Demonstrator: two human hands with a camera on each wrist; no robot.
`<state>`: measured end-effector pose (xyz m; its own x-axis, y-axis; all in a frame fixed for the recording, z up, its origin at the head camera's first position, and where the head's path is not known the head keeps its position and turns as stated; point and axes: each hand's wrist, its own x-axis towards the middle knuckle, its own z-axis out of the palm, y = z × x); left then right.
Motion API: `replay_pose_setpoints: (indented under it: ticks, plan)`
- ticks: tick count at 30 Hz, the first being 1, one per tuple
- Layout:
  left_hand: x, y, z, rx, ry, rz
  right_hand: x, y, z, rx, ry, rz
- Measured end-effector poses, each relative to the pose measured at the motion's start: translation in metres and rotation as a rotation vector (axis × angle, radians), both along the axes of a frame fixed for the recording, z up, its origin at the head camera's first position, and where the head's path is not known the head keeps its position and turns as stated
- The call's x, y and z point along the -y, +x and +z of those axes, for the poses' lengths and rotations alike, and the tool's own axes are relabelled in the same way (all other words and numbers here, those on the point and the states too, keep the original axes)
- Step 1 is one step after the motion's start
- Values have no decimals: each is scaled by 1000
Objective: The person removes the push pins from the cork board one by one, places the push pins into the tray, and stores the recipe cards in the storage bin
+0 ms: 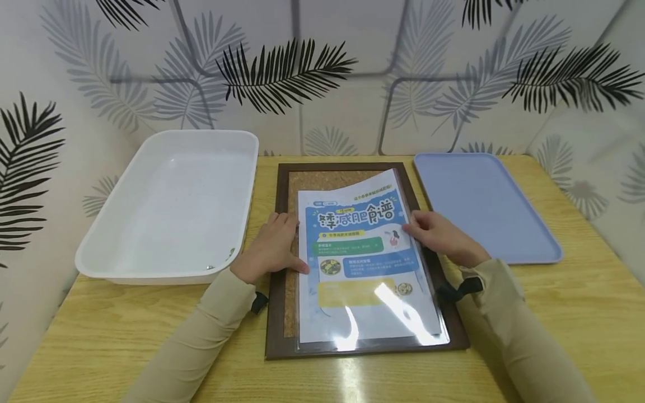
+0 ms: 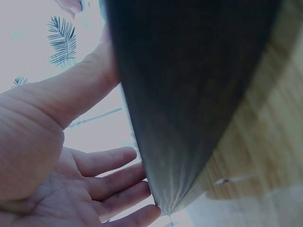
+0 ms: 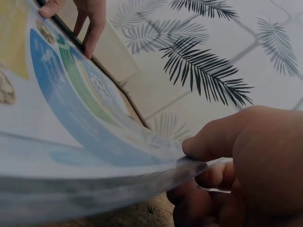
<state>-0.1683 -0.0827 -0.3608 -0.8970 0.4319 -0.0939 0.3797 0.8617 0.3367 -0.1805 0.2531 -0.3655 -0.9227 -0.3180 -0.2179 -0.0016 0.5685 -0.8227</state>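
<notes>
A printed poster (image 1: 363, 224) with blue, green and yellow panels lies inside a clear plastic sleeve (image 1: 378, 344), over a brown-framed corkboard (image 1: 327, 178). My right hand (image 1: 445, 238) pinches the sleeve's right edge between thumb and fingers. In the right wrist view, the sleeve (image 3: 104, 196) bows upward at that edge, apart from the cork. My left hand (image 1: 272, 246) rests at the left side, its thumb on the poster's left margin. Seen from the left wrist, its extended fingers (image 2: 113, 179) lie along the board's dark frame (image 2: 165, 118).
A deep white tub (image 1: 171, 201) stands on the left of the wooden table (image 1: 569, 330). To the right lies a flat blue-lavender tray (image 1: 484, 207), close to the board. A leaf-patterned wall covering (image 1: 342, 123) rises behind the table.
</notes>
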Motion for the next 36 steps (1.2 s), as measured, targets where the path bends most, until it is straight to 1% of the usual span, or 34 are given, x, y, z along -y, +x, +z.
replay_pose_setpoints:
  ticks: [3, 5, 9, 11, 13, 17, 20, 25, 30, 34, 36]
  plan:
    - [0, 0, -1, 4, -4, -3, 0, 0, -1, 23, -12, 25]
    - [1, 1, -1, 5, -4, -3, -1, 1, 0, 30, 2, 46]
    - [1, 0, -2, 7, 0, -5, -1, 2, 0, -3, 17, 127]
    - [2, 0, -2, 8, 1, -7, -1, 3, 0, -10, -5, 144]
    - [2, -1, -2, 11, 5, -9, -2, 4, 0, -11, -33, 135]
    - [4, -2, -3, 33, 30, -9, -3, 5, 0, 22, -117, 84]
    - [5, -3, -3, 55, 48, -9, -4, 6, 2, 30, -174, 74]
    - [5, -4, -3, 71, 69, 21, -3, 5, 2, 22, -228, 57]
    - [4, -6, -3, 95, 160, 62, -4, 3, 0, 22, -275, 51]
    - [3, -7, -3, 143, 317, 111, -5, 2, -1, 25, -329, 50]
    - [3, -8, -4, 201, 419, 146, -5, 2, -1, 22, -360, 49]
